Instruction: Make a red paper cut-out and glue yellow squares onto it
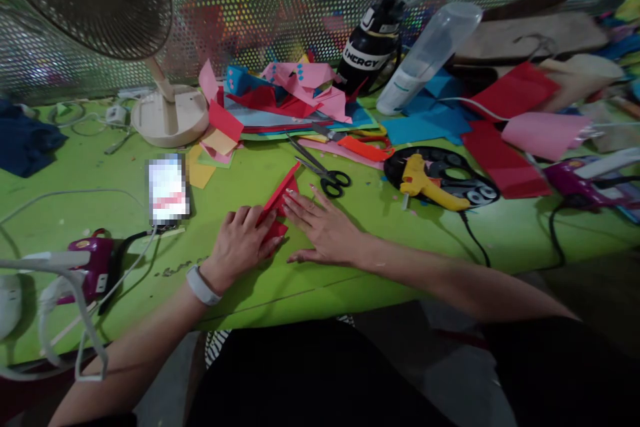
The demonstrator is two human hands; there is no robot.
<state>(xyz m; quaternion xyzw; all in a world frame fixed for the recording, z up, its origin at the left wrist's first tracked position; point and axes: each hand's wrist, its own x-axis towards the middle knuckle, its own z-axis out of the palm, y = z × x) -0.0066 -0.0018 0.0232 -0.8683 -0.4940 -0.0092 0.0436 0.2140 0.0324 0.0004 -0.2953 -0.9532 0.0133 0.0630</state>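
A folded piece of red paper lies on the green table, slanting away to the upper right. My left hand, with a light band on the wrist, has its fingers curled over the near left part of the paper. My right hand rests flat with fingers spread, its fingertips pressing on the paper's right side. Both palms hide some of the folds. Just beyond my right fingertips lies a pair of black-handled scissors, blades pointing to the upper left.
A fan and a lit phone stand left. Behind are coloured paper pieces, an orange cutter, a black bottle and a clear bottle. A yellow glue gun lies right. Power strips trail cables.
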